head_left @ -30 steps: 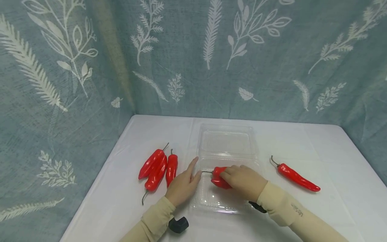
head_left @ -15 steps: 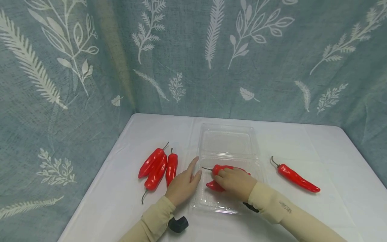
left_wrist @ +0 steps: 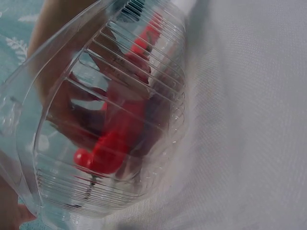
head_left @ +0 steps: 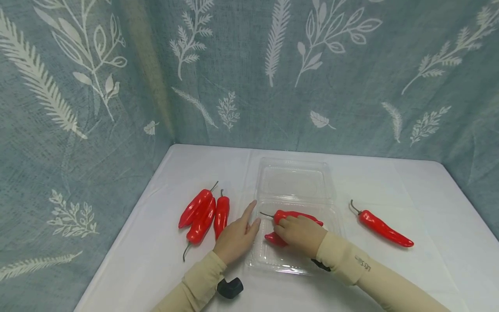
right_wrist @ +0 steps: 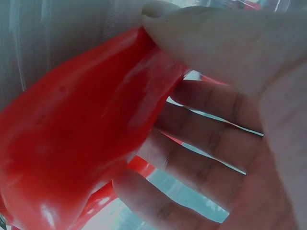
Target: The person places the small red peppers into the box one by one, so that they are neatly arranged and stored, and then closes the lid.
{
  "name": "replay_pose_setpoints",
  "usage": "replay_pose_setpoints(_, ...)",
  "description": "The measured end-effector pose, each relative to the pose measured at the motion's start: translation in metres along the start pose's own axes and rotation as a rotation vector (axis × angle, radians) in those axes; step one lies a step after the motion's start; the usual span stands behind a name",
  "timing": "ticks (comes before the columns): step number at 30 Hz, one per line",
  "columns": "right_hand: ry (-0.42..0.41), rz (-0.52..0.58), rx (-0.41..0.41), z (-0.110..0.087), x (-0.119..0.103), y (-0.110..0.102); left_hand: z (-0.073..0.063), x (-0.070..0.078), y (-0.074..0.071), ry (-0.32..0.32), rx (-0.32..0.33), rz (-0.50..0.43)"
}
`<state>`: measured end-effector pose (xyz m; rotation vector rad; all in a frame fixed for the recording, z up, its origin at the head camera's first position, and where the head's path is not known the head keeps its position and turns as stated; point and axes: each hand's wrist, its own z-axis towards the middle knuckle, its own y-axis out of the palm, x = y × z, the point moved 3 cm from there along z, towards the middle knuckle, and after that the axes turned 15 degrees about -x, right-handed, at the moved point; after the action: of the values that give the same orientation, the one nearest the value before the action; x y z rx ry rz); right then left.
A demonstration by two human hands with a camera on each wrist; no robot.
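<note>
Red pepper (head_left: 276, 239): positioned inside the base of the clear container (head_left: 269, 258), its tapered end directed toward the container's left wall. The right hand (head_left: 302, 234) pinches this pepper between thumb and fingers and covers much of it. A second pepper (head_left: 286, 213) lies in the same base, on the far side of the first, stem toward the container's left rim; the right hand partly overlaps it.

The left hand (head_left: 236, 239) is at the container's left rim, index finger extended and thumb spread apart from it, gripping nothing. Whether its fingertips touch the rim cannot be determined.

The lid (head_left: 292, 180) is folded back, located along the container's far edge. Left of the container, beyond the left hand, is a cluster of three peppers (head_left: 200, 222): two lie against each other, the third just beside them. Right of the container, well apart, a single pepper (head_left: 383, 229) lies diagonally, stem end farther away.

All items are on the worktop (head_left: 370, 180), which has a white covering. Behind the container hangs a blue-green curtain (head_left: 241, 65) with white leaf motifs.
</note>
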<state>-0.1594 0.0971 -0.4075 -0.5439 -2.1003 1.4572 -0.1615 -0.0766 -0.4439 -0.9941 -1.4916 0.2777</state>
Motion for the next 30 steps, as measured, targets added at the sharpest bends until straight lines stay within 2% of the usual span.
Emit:
replay_pose_setpoints(8, -0.004, 0.007, 0.011, 0.0007, 0.0004, -0.0001, 0.0002, 0.0, 0.0003, -0.002, -0.004, 0.002)
replay_pose_setpoints(15, -0.018, -0.029, 0.107, -0.0012, 0.0013, 0.0016, -0.0002, 0.0004, -0.0001, 0.004, -0.004, 0.0)
replay_pose_setpoints(20, -0.009, -0.048, 0.143, -0.0028, 0.0033, 0.002, 0.0006, 0.0007, -0.0004, -0.005, -0.006, 0.004)
replay_pose_setpoints(26, -0.005, -0.034, 0.136, -0.0054, 0.0049, 0.0033, 0.0006, 0.0005, -0.0002, -0.015, -0.005, 0.003)
replay_pose_setpoints(30, 0.003, 0.048, 0.099, -0.0092, 0.0084, 0.0025, 0.0008, -0.0001, -0.0004, -0.009, 0.001, 0.004)
